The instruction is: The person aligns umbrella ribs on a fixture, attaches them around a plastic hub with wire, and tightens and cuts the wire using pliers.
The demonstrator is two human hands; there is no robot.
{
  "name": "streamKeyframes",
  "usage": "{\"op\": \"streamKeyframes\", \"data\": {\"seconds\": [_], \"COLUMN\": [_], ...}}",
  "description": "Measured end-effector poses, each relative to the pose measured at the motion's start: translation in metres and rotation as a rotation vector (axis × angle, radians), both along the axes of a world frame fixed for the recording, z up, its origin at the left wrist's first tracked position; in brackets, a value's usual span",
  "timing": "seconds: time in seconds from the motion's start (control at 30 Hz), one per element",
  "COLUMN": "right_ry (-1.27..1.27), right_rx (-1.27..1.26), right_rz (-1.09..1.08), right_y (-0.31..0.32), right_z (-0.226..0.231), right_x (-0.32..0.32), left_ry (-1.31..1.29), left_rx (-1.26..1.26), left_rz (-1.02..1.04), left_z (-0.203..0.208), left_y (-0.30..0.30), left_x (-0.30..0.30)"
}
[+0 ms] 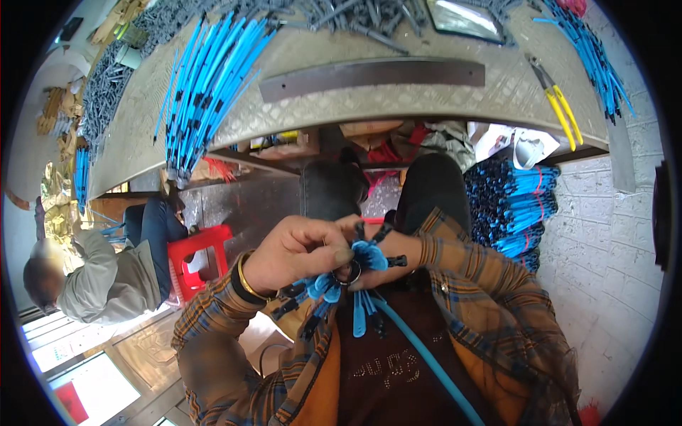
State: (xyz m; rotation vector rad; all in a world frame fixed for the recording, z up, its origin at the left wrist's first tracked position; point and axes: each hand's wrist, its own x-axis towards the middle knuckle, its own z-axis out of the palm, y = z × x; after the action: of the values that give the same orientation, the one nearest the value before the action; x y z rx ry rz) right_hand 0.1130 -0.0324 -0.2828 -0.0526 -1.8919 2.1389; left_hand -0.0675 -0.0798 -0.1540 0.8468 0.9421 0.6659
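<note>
Over my lap I hold a cluster of blue strips with black tips [323,287], fanned out around a small dark ring [347,272]. My left hand [295,248] is closed, its thumb and forefinger pinching at the ring. My right hand [398,248] is behind the far side of the cluster, closed around it, its fingers partly hidden by the strips. From the cluster a long blue rod [426,351] slants down to the lower right across my front. The cluster resembles a folding frame with ribs.
Across the table [426,103] lie a flat metal bar [373,78], yellow-handled pliers [558,106], a bundle of blue rods [213,78] and grey parts [355,18]. More blue bundles [515,206] are stacked beneath, right. A person [106,277] sits left, near a red stool [202,259].
</note>
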Motion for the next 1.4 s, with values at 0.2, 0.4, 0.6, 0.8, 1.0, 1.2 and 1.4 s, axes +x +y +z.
{"op": "streamKeyframes", "data": {"seconds": [0.2,0.4,0.6,0.8,1.0,1.2,1.4], "right_ry": [-0.021,-0.014,0.013,0.046,0.073,0.081,0.052], "right_rx": [-0.122,-0.215,-0.344,-0.425,-0.429,-0.388,-0.344], "right_rz": [0.111,0.193,-0.063,-0.011,-0.080,-0.031,-0.033], "right_y": [0.016,0.018,0.010,0.041,0.067,0.079,0.077], "right_z": [0.042,0.075,0.052,0.044,0.035,0.047,0.048], "right_x": [0.008,0.026,0.043,0.073,0.083,0.090,0.094], "left_ry": [-0.045,0.001,-0.188,-0.249,0.683,1.487,1.305], "left_rx": [-0.022,-0.097,-0.110,-0.131,0.462,1.238,1.125], "left_rz": [-0.023,-0.057,-0.024,-0.075,0.348,0.406,0.476], "left_z": [0.021,0.050,0.054,0.042,0.078,0.040,0.064], "left_y": [0.006,0.020,0.046,0.083,0.243,0.348,0.301], "left_x": [0.010,0.022,0.039,0.058,0.057,0.038,0.046]}}
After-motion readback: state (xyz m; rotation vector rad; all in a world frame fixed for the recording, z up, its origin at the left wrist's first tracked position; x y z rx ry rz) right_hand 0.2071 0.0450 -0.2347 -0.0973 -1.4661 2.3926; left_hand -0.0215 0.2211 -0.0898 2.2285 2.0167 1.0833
